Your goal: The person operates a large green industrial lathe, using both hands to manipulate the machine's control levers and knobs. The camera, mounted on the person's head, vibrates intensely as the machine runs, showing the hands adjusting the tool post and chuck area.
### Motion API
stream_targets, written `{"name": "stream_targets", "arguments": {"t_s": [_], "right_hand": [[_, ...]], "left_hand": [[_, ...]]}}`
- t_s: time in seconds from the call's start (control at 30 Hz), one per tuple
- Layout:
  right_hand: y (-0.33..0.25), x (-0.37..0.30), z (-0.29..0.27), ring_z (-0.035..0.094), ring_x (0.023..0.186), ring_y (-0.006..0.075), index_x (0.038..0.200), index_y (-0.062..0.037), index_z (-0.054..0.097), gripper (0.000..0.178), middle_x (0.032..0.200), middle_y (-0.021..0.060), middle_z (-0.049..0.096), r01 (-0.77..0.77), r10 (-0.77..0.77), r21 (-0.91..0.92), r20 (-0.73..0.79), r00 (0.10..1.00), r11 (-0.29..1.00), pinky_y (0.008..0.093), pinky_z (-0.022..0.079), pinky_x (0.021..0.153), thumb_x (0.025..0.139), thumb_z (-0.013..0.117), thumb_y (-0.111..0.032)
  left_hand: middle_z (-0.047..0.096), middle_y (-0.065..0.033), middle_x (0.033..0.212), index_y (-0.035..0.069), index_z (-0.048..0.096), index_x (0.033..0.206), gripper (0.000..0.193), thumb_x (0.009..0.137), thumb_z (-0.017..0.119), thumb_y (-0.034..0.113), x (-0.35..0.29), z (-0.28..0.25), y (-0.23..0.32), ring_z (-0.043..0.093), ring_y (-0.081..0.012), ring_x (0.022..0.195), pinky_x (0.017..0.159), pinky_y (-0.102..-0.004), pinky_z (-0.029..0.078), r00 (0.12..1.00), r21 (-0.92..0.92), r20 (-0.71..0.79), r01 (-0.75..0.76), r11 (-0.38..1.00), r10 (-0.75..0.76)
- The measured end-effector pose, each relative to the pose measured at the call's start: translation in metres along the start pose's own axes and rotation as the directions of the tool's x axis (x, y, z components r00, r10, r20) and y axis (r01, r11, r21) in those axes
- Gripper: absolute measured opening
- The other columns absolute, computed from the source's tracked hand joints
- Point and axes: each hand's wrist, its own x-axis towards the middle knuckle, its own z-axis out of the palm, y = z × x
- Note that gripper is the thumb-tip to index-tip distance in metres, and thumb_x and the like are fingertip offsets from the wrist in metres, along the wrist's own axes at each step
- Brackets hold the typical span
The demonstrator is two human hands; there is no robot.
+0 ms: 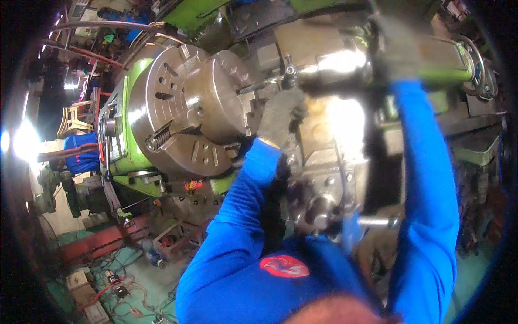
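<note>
A round steel chuck (154, 97) stands left of the gloved left hand (281, 116); the blurred right hand (398, 54), well apart, nears a green tailstock (443, 75). Grips can't be told.

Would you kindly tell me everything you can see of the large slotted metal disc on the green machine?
The large disc stands on edge at the person's left, its face turned right, against a green housing. It looks like grey-brown metal, with a shiny rim, slots, round holes and a coiled-looking screw at lower left. A thick round metal block sits at its front. The left hand is apart from it, rightward.
</note>
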Motion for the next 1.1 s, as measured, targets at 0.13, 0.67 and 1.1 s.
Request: {"name": "stream_targets", "arguments": {"t_s": [0.13,0.67,1.1], "right_hand": [[0.007,-0.001,-0.003,0.063,0.104,0.0370,0.115,-0.0136,0.065,0.028,0.105,0.0143,0.067,-0.024,0.024,-0.007,0.055,0.998,1.000,0.0473,0.051,0.091,0.088,0.058,-0.014],[-0.001,0.001,-0.003,0.063,0.098,0.0362,0.115,-0.0152,0.065,0.027,0.097,0.0135,0.065,-0.014,0.015,-0.020,0.052,0.999,1.000,0.0482,0.051,0.085,0.089,0.059,-0.012],[0.003,0.000,-0.004,0.063,0.097,0.0366,0.111,-0.0143,0.065,0.024,0.098,0.0140,0.065,-0.006,0.008,-0.028,0.049,0.999,1.000,0.0479,0.051,0.084,0.088,0.059,-0.014]], "left_hand": [[0.067,-0.0055,0.082,0.002,0.069,0.089,0.022,0.096,0.062,0.022,0.007,0.004,0.007,0.062,-0.0127,0.068,0.063,-0.0272,0.049,0.992,0.014,-0.028,0.126,0.992,-0.125],[0.067,-0.0086,0.082,0.003,0.065,0.097,0.038,0.101,0.058,0.040,0.021,-0.005,0.008,0.065,-0.0172,0.070,0.066,-0.0350,0.052,0.958,0.344,0.028,0.259,0.902,-0.286],[0.069,-0.0091,0.081,0.001,0.067,0.095,0.024,0.101,0.053,0.020,0.017,-0.010,0.004,0.068,-0.0182,0.076,0.066,-0.0309,0.054,0.992,0.380,0.126,-0.031,0.924,-0.018]]}}
